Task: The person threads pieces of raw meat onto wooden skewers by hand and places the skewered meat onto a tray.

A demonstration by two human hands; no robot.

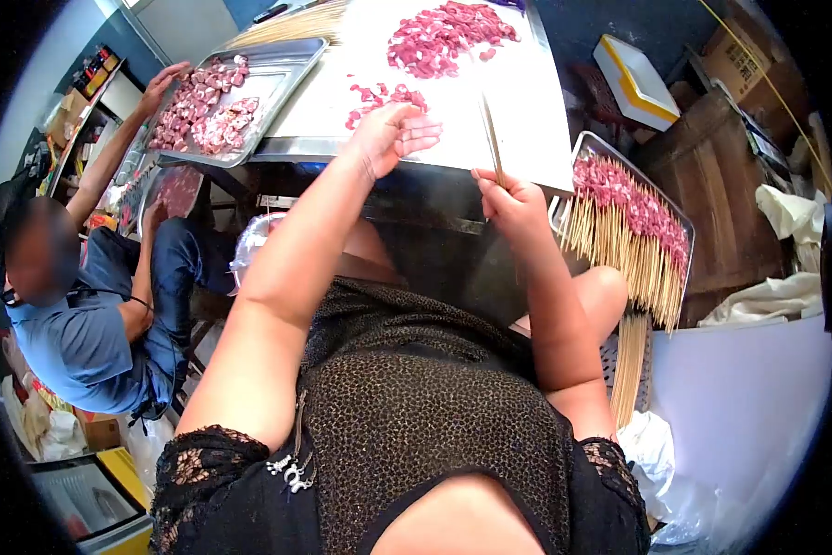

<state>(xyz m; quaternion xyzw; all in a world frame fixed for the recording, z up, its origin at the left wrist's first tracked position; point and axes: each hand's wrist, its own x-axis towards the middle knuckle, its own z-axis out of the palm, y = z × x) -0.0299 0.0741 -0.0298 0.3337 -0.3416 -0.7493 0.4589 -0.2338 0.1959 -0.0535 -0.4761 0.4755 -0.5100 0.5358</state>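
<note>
My left hand [397, 137] is over the front edge of the white board [319, 116], palm turned up and fingers apart, with nothing in it. Just beyond it lies a small group of raw meat pieces [370, 95]. A bigger pile of meat pieces [446, 39] sits farther back. My right hand [511, 199], at the board's front edge, is closed around the lower part of a thin, long object [492, 134] that points up and away; whether it is a knife or skewers is hard to tell.
Skewered meat [631, 208] fills a metal tray [578, 148] at the right. More skewers [631, 361] stand below it. Another metal tray [291, 88] with meat chunks [198, 102] is at the left, where a co-worker [83, 342] in blue sits with one hand at its rim.
</note>
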